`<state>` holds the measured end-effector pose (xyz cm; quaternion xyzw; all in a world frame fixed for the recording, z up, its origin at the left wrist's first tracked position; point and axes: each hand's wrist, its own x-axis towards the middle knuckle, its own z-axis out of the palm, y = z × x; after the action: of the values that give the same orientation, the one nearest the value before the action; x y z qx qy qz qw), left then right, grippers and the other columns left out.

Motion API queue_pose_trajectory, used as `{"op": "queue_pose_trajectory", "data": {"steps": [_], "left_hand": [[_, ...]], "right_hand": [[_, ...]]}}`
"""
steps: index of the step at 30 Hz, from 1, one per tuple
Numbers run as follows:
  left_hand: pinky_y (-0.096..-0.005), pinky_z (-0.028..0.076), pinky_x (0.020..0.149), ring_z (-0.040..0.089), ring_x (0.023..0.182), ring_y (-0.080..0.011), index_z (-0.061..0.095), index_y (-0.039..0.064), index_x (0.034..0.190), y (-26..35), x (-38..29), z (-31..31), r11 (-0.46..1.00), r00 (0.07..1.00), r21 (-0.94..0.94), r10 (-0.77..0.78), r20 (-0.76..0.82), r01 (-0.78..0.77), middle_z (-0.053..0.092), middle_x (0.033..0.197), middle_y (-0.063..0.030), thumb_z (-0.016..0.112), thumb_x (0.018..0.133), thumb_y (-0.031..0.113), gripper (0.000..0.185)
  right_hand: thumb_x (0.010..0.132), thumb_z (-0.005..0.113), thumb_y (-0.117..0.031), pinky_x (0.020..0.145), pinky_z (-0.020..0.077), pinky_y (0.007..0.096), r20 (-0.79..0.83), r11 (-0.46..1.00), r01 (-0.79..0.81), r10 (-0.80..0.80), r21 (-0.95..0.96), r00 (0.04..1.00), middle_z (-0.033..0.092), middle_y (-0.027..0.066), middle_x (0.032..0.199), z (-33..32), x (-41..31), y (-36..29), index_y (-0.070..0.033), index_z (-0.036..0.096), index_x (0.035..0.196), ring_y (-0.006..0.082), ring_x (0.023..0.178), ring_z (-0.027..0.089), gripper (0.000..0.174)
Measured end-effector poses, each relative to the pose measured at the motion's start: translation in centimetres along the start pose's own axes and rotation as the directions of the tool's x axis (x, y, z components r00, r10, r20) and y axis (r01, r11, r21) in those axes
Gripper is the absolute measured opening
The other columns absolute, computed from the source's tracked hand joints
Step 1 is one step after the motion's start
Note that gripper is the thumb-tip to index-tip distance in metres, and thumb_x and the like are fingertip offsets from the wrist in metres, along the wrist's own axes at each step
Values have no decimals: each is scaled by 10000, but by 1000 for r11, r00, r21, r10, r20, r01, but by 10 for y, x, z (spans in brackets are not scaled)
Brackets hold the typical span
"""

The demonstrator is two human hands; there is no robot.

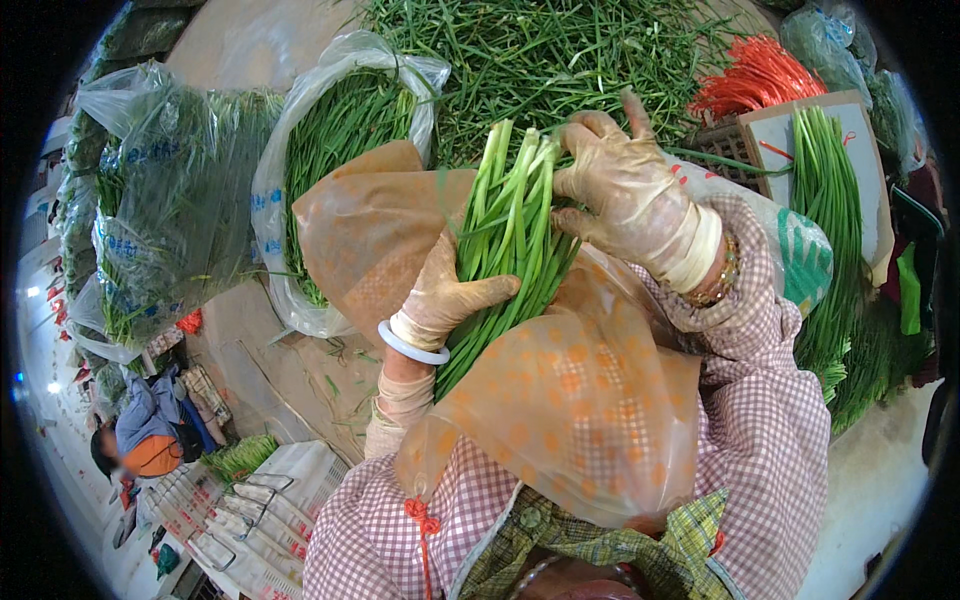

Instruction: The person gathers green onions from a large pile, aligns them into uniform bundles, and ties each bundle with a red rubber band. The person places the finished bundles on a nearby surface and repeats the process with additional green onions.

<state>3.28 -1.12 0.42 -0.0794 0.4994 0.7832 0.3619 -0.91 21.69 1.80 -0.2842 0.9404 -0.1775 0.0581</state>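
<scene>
My left hand (pixel 457 289), in a thin stained glove with a white bangle at the wrist, grips a bunch of green garlic chives (pixel 514 225) over my lap. The pale cut ends point up and away from me. Beside these ends, my right hand (pixel 619 180), also gloved, has its fingers spread; whether its fingertips touch a stalk cannot be told. A translucent apron with orange dots (pixel 585 397) covers my lap. To the right, another chive bunch (pixel 825 165) lies on a board (pixel 772 135), near a bundle of red ties (pixel 757 75).
Loose green leaves (pixel 555 60) are heaped ahead. An open plastic bag of chives (pixel 266 217) stands at left, beside more filled bags (pixel 180 195). White plastic crates (pixel 262 517) stand lower left, near another person (pixel 150 420). More chives (pixel 877 367) lie at right.
</scene>
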Motion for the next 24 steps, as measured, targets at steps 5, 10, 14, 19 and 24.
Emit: {"op": "queue_pose_trajectory", "data": {"steps": [5, 10, 14, 19, 24], "left_hand": [[-360, 379, 1058, 482, 1238, -217, 272, 59, 1468, -3, 0, -5, 998, 1000, -56, 1, -12, -2, 497, 1352, -102, 795, 695, 30, 934], [-359, 394, 1046, 485, 1236, -216, 272, 57, 1467, -7, 1, -5, 998, 999, -35, 46, -29, -47, 493, 1357, -104, 809, 687, 31, 948], [-359, 405, 1035, 492, 1225, -212, 293, 53, 1454, -3, 1, -9, 999, 1000, -34, -6, 8, 7, 502, 1346, -101, 814, 679, 25, 934], [-360, 393, 1046, 483, 1231, -209, 290, 53, 1453, -6, 3, -12, 999, 1000, -39, -14, 19, 15, 498, 1350, -99, 804, 687, 15, 924], [-364, 343, 1087, 417, 1293, -210, 250, 56, 1476, -14, 7, -9, 996, 997, -52, 74, 35, -72, 436, 1410, -90, 797, 690, 5, 959]], "right_hand": [[799, 592, -306, 1070, 179, 624, 147, 850, -190, 134, 490, 980, 526, 175, 1231, 14, 0, 4, -94, 651, 1140, 378, 1224, 438, 406], [793, 607, -272, 1072, 169, 635, 94, 950, -143, 122, 279, 988, 557, 176, 1158, 21, -6, 10, -55, 673, 1080, 374, 1190, 465, 366], [810, 602, -173, 1058, 235, 586, 117, 658, -212, 186, 722, 976, 588, 144, 1078, 26, -6, 7, -63, 694, 1038, 321, 1144, 493, 269], [793, 617, -140, 1080, 224, 531, -74, 819, -257, 341, 513, 937, 609, 86, 1066, 34, -4, -9, -38, 687, 996, 270, 1110, 536, 238], [761, 616, -160, 1095, 201, 586, -235, 978, -88, 42, -188, 971, 637, 40, 982, 50, -9, -6, -107, 623, 1026, 250, 1099, 574, 270]]}}
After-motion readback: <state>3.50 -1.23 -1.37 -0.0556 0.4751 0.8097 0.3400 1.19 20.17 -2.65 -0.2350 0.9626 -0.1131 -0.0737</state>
